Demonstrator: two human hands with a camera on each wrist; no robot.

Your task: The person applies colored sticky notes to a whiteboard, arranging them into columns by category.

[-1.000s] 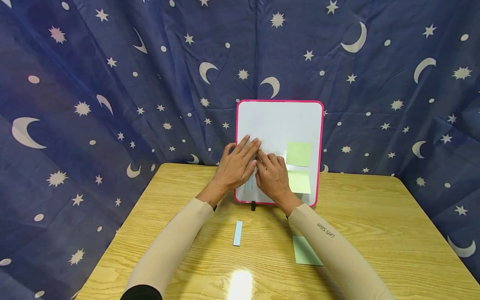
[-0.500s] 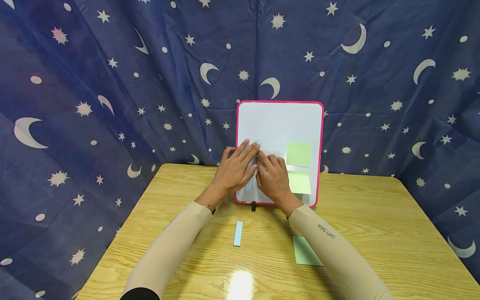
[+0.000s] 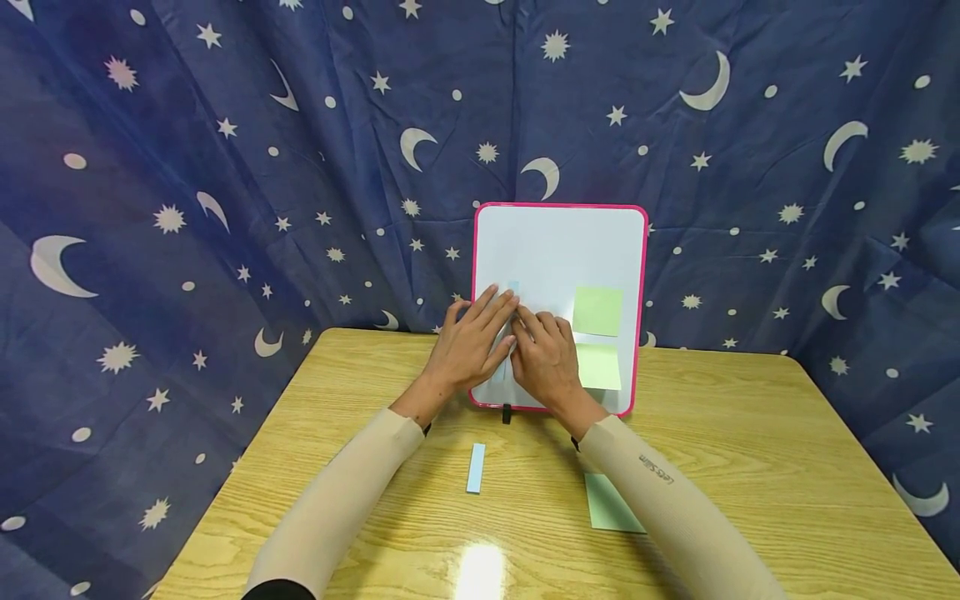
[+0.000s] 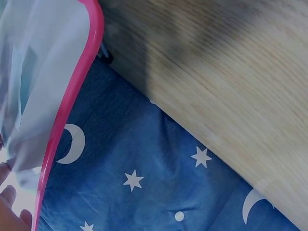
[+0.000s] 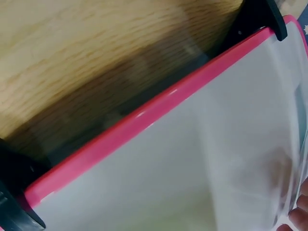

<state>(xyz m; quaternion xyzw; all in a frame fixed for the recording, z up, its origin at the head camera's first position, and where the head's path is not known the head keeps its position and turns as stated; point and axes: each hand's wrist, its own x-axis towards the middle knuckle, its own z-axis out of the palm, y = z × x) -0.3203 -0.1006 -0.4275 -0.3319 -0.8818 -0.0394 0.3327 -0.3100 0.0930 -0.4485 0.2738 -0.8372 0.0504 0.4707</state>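
A white board point(image 3: 562, 250) with a pink rim stands upright at the back of the table. My left hand point(image 3: 467, 346) lies on its lower left part, fingers spread and fairly straight. My right hand point(image 3: 549, 358) is right beside it, index finger reaching to the left fingertips and the other fingers bent; whether it pinches anything I cannot tell. A pale blue strip point(image 3: 513, 287) shows on the board just above the fingers, mostly hidden by the hands. In the right wrist view, fingertips point(image 5: 301, 216) appear at the board's face.
Two green sticky notes point(image 3: 597, 311) are on the board's right side. On the wooden table point(image 3: 360, 400) lie a light blue strip point(image 3: 476, 468) and a green sheet point(image 3: 611, 502), partly under the right sleeve. Black feet point(image 3: 506, 413) support the board. A starry curtain point(image 3: 300, 167) hangs behind.
Both hands have slid slightly down the board, the left fingertips most clearly. More of the blue strip's upper end now shows above them. The loose strip and green sheet have stayed put.
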